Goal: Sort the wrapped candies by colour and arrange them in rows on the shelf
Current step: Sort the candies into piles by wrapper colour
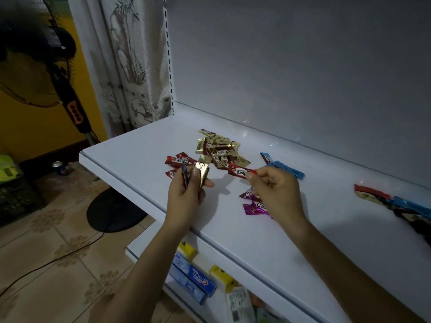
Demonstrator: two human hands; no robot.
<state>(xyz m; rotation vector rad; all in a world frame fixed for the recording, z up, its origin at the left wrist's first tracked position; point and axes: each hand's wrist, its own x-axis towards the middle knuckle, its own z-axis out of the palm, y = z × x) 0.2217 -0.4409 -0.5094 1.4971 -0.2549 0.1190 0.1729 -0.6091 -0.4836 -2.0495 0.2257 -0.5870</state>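
Note:
On the white shelf lies a heap of gold candies. Red candies lie to its left, blue candies to its right, and purple candies near the front, partly under my right hand. My left hand holds a gold candy and a blue one upright above the shelf. My right hand pinches the end of a red candy, which hangs just in front of the gold heap.
A mixed bunch of red, blue and dark candies lies at the far right of the shelf. A lower shelf holds toothpaste boxes. A black standing fan stands on the tiled floor at the left, by a curtain.

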